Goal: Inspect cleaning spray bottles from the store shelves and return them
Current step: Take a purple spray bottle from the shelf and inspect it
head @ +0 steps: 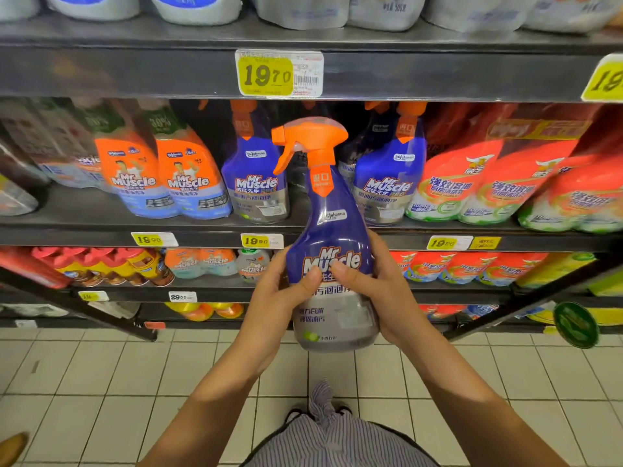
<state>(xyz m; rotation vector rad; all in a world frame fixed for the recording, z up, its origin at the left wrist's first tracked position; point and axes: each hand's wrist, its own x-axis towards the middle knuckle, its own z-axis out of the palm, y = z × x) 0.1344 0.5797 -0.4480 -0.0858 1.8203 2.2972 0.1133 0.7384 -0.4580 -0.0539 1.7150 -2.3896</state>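
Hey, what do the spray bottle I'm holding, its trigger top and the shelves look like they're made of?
Spray bottle: likely glossy plastic, with highlights on its blue wrap. Trigger top: moulded orange plastic, smooth, faintly shiny. Shelves: probably dark painted metal; thin flat edges with a dull sheen.

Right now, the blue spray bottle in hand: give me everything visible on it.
The Mr Muscle spray bottle is blue, glossy plastic with an orange trigger head whose nozzle points left, an orange neck tag, and a label fading to grey at the base. It is upright, tilted slightly, label toward the camera, held in front of the middle shelf. The left hand and right hand clasp its lower body from both sides, thumbs on the label. The grip hides part of the text.
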